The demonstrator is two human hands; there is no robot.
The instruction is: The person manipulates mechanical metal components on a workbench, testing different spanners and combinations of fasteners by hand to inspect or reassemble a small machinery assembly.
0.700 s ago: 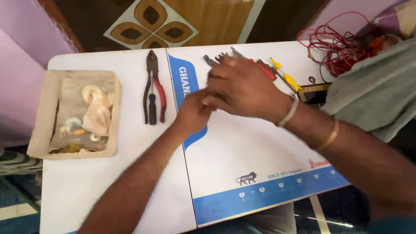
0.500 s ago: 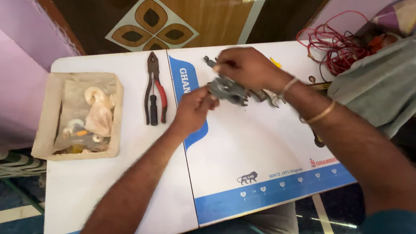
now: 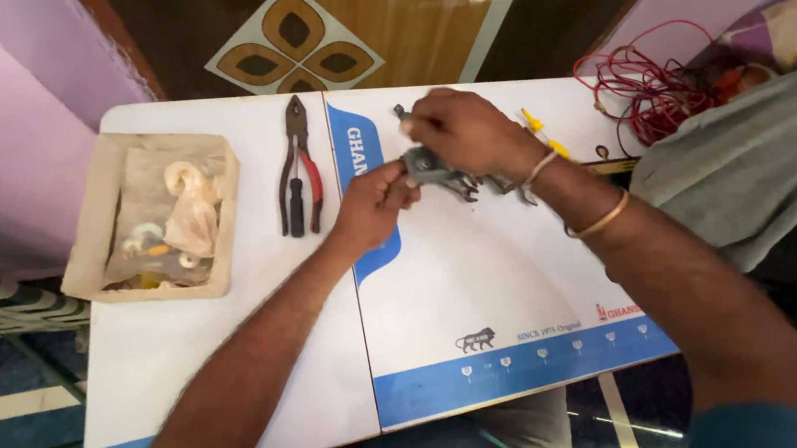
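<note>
Both hands are gripping a small grey metal part (image 3: 437,173) just above the white board (image 3: 498,290). The left hand (image 3: 373,205) is pinching its near end with fingertips. The right hand (image 3: 464,132) is closing over its far end from above. The board is lying on the white surface (image 3: 156,357). Pliers (image 3: 297,177) are lying just left of the hands. Farther left, a tan box (image 3: 91,226) is holding small bits. Red wires (image 3: 655,93) are lying far right.
</note>
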